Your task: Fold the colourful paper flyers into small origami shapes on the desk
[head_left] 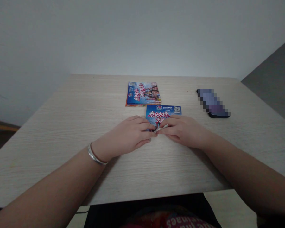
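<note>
A blue printed leaflet (158, 114) with red and white lettering and a QR code lies on the table in front of me. Its near edge is curled up, showing a bit of pale underside between my fingertips. My left hand (135, 133), with a silver bangle (94, 155) on its wrist, pinches that edge from the left. From the right, my right hand (182, 130) pinches the same edge, its fingertips meeting those of the left. Both hands cover the leaflet's lower part. Just beyond it sits a stack of similar leaflets (143, 92), turned sideways.
The pale wood-grain table (61, 126) meets a white wall (142, 38) at the back. A dark phone (212, 103), its screen pixelated, lies to the right. My lap and the table's front edge are at the bottom.
</note>
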A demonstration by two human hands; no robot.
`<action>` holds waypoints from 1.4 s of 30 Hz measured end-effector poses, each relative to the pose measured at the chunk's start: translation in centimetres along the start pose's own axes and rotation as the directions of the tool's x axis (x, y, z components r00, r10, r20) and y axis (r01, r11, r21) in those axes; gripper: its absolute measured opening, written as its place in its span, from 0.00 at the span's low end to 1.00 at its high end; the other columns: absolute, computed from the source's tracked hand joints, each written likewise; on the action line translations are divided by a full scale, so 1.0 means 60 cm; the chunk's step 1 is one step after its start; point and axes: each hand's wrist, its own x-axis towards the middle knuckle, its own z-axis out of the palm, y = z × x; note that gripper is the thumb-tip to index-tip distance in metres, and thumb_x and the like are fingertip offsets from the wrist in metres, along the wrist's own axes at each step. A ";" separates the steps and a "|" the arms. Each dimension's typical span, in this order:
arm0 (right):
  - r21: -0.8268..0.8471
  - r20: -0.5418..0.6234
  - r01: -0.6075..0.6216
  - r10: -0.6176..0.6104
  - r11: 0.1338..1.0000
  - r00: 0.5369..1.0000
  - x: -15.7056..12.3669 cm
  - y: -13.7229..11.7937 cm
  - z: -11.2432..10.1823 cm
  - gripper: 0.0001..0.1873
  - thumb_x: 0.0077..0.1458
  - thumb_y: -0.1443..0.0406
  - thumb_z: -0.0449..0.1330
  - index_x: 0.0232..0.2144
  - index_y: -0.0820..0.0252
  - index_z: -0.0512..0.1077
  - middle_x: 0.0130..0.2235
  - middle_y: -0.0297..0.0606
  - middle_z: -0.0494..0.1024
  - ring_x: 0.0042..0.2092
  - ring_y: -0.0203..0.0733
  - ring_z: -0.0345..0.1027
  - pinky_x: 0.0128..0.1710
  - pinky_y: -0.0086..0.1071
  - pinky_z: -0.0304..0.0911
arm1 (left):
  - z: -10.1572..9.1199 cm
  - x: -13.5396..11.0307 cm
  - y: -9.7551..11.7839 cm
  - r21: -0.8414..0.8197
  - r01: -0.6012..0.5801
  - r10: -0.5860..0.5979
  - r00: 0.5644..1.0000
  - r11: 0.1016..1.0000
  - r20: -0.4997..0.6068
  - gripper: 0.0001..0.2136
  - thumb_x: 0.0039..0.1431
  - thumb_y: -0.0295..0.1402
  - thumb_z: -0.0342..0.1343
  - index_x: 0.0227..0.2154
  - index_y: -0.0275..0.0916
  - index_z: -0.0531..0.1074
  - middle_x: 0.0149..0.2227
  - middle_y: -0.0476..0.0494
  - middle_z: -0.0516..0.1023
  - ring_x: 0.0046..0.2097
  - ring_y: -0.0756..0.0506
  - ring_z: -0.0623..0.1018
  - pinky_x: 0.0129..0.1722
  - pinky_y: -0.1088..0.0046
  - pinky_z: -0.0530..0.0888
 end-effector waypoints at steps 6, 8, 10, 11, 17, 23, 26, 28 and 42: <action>0.100 0.046 0.002 -0.007 0.995 0.999 -0.002 -0.011 0.000 0.13 0.63 0.65 0.54 0.46 0.52 0.77 0.48 0.36 0.78 0.48 0.42 0.72 0.46 0.37 0.67 | -0.017 -0.002 0.007 0.031 0.013 -0.016 0.997 0.999 0.070 0.10 0.66 0.34 0.51 0.46 0.44 0.75 0.57 0.48 0.75 0.60 0.41 0.71 0.63 0.55 0.61; 0.064 0.040 -0.006 0.003 0.998 0.999 0.001 -0.013 0.003 0.14 0.64 0.64 0.53 0.48 0.52 0.76 0.49 0.38 0.78 0.49 0.44 0.72 0.46 0.38 0.68 | -0.019 -0.003 0.007 0.107 0.042 -0.048 0.997 0.993 0.053 0.11 0.67 0.34 0.50 0.46 0.43 0.75 0.58 0.48 0.74 0.62 0.40 0.68 0.63 0.54 0.60; 0.008 0.018 -0.030 0.030 1.000 0.999 0.005 -0.014 0.006 0.15 0.64 0.63 0.53 0.49 0.53 0.75 0.49 0.40 0.77 0.50 0.47 0.71 0.46 0.41 0.67 | -0.016 -0.002 0.005 0.149 0.082 -0.087 0.996 0.985 0.027 0.12 0.67 0.33 0.49 0.49 0.41 0.74 0.57 0.46 0.75 0.61 0.40 0.69 0.61 0.56 0.63; -0.016 0.010 -0.042 0.042 0.999 0.999 0.008 -0.014 0.007 0.15 0.64 0.63 0.53 0.49 0.53 0.75 0.49 0.41 0.77 0.50 0.47 0.70 0.46 0.41 0.67 | -0.014 -0.002 0.004 0.149 0.091 -0.096 0.995 0.985 0.025 0.13 0.67 0.33 0.50 0.51 0.40 0.73 0.56 0.45 0.76 0.59 0.41 0.71 0.59 0.59 0.65; -0.035 0.044 -0.098 0.099 0.995 0.994 0.010 -0.016 0.000 0.16 0.61 0.68 0.53 0.48 0.53 0.74 0.51 0.43 0.74 0.50 0.48 0.69 0.47 0.42 0.66 | -0.005 0.000 -0.001 0.089 0.102 -0.107 0.993 0.991 0.053 0.14 0.67 0.35 0.50 0.53 0.39 0.71 0.53 0.46 0.77 0.52 0.42 0.74 0.56 0.61 0.66; -0.009 0.092 -0.106 0.106 0.994 0.990 0.002 -0.015 -0.015 0.17 0.56 0.69 0.55 0.47 0.53 0.75 0.51 0.41 0.75 0.50 0.48 0.70 0.50 0.42 0.66 | -0.006 0.002 0.000 0.072 0.102 -0.107 0.992 0.992 0.064 0.14 0.66 0.36 0.50 0.52 0.39 0.70 0.52 0.44 0.76 0.52 0.41 0.72 0.56 0.60 0.65; 0.006 0.104 -0.130 0.129 0.991 0.986 -0.006 -0.012 -0.025 0.18 0.55 0.70 0.55 0.46 0.53 0.76 0.52 0.40 0.76 0.48 0.47 0.72 0.48 0.41 0.67 | -0.007 0.002 0.000 0.083 0.108 -0.113 0.992 0.991 0.060 0.14 0.67 0.37 0.49 0.52 0.40 0.70 0.50 0.44 0.77 0.51 0.41 0.73 0.55 0.60 0.65; 0.024 0.118 -0.154 0.151 0.988 0.982 -0.012 -0.011 -0.036 0.17 0.56 0.70 0.55 0.45 0.51 0.77 0.52 0.38 0.76 0.48 0.46 0.73 0.47 0.40 0.67 | -0.008 0.002 0.000 0.090 0.113 -0.119 0.991 0.990 0.058 0.14 0.68 0.38 0.49 0.52 0.40 0.70 0.50 0.43 0.77 0.50 0.41 0.73 0.55 0.60 0.65; 0.031 0.234 -0.151 0.140 0.988 0.962 -0.040 0.002 -0.083 0.15 0.52 0.71 0.58 0.30 0.47 0.82 0.47 0.30 0.82 0.50 0.46 0.73 0.49 0.43 0.68 | 0.004 0.005 0.003 0.089 0.085 -0.087 0.996 0.992 0.016 0.17 0.68 0.44 0.48 0.52 0.41 0.69 0.52 0.40 0.74 0.50 0.39 0.71 0.52 0.58 0.68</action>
